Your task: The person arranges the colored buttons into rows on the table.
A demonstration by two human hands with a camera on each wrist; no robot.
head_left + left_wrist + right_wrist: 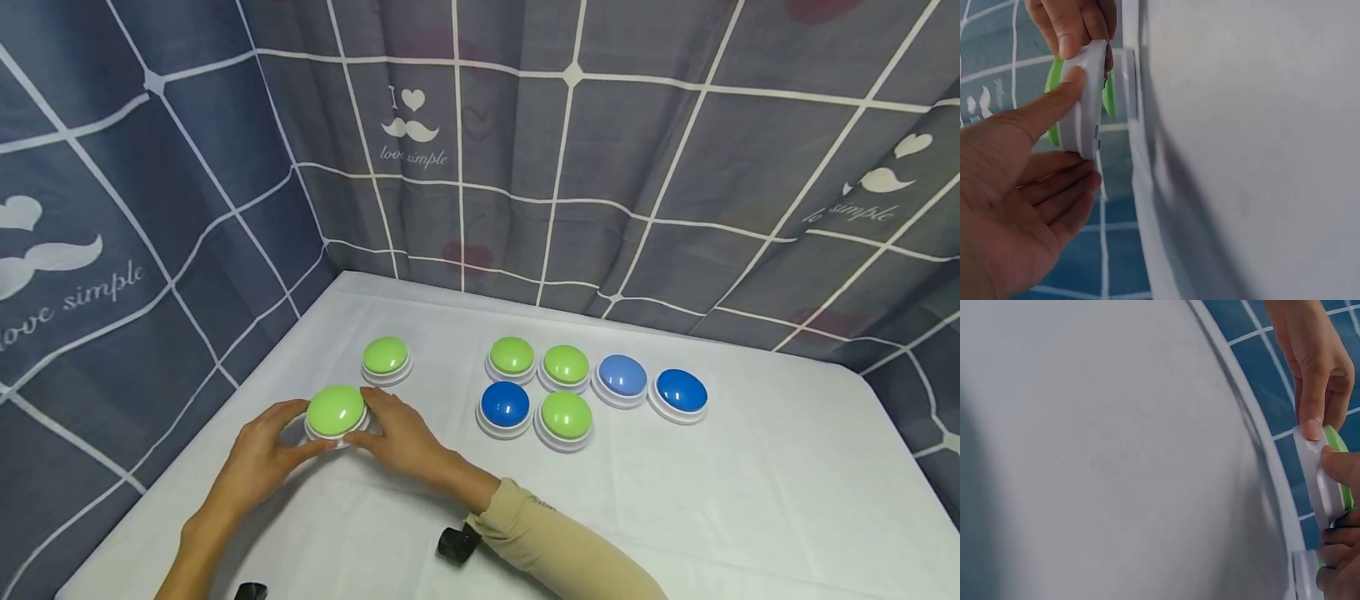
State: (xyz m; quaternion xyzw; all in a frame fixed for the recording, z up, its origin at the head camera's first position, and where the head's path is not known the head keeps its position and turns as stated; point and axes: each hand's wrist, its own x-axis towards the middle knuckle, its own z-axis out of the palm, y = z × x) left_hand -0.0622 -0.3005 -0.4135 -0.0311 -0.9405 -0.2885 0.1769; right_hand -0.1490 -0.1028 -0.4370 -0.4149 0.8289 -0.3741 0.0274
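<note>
Both hands hold one round push button [335,410] with a green dome and white base, at the left of the table. My left hand [258,454] grips its left side, thumb at the near edge of the base. From the right, my right hand [401,435] pinches the base between thumb and fingers. In the left wrist view the button's white base [1088,100] stands apart from the tabletop, its underside facing the cloth. The right wrist view shows both thumbs on the base [1313,475]. Just behind it, another green button [385,356] sits on the table.
To the right stand a green button [512,356], a second green one [566,364] and a third [566,416]. Among them are a dark blue button [505,404], a lighter blue one [622,376] and another dark blue one [681,391]. A checked curtain [510,150] borders the white table [720,500].
</note>
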